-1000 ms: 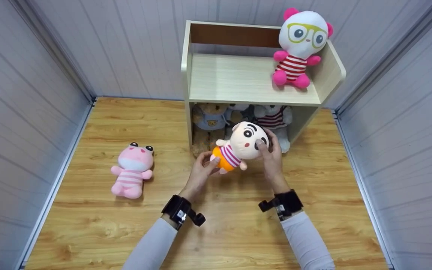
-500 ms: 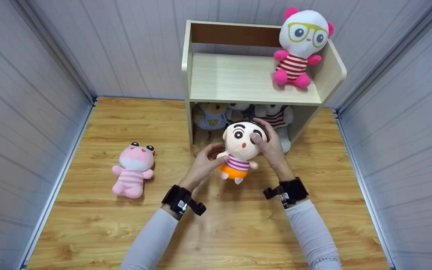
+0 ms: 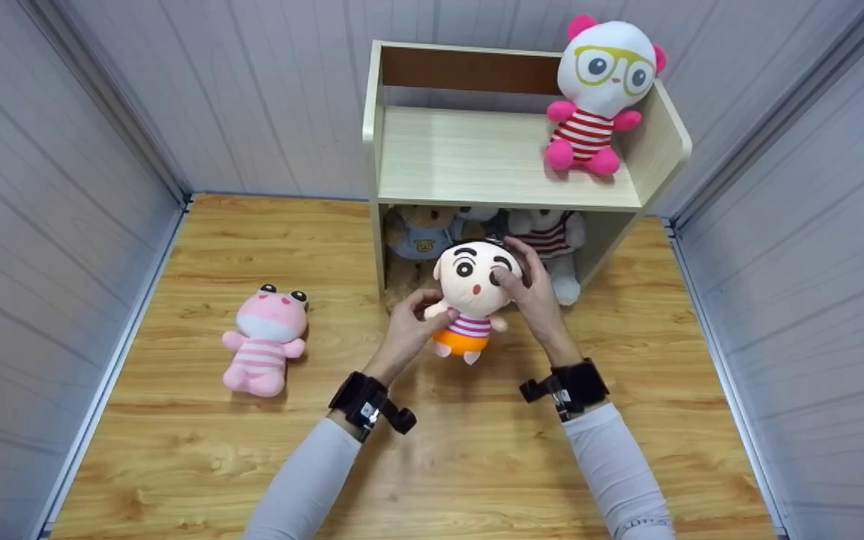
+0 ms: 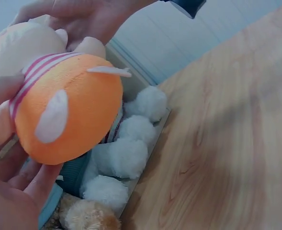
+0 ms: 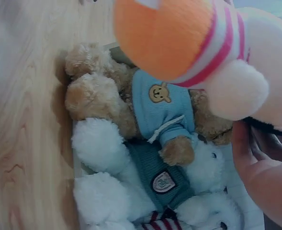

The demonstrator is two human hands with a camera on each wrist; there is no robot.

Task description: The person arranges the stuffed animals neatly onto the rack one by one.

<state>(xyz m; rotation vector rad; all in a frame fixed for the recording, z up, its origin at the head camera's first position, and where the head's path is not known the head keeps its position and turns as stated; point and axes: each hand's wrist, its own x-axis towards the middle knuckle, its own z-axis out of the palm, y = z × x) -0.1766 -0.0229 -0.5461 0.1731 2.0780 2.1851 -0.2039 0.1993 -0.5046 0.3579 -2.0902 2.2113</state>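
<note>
Both hands hold a plush boy doll [image 3: 477, 289] upright in front of the shelf, its face toward the head camera. It has thick black eyebrows, a purple-and-white striped shirt and orange shorts. My left hand [image 3: 411, 328] grips its body at the side, thumb on the striped shirt; the left wrist view shows the fingers [image 4: 26, 184] under the orange shorts. The right hand [image 3: 539, 298] holds the head, with its thumb on the face beside one eye and the fingers behind. In the right wrist view the fingers [image 5: 255, 148] lie at the back of the head.
A wooden shelf unit [image 3: 507, 154] stands against the back wall. A pink-eared panda plush [image 3: 589, 105] sits on its top board at the right. Several teddy bears, one in a blue sweater [image 5: 162, 103], fill the lower compartment. A pink frog plush [image 3: 263, 341] lies on the floor at left.
The doll has turned from a tilt to upright, facing the head camera. My left hand has shifted from its shorts up to its shirt, while the right stays on the head.
</note>
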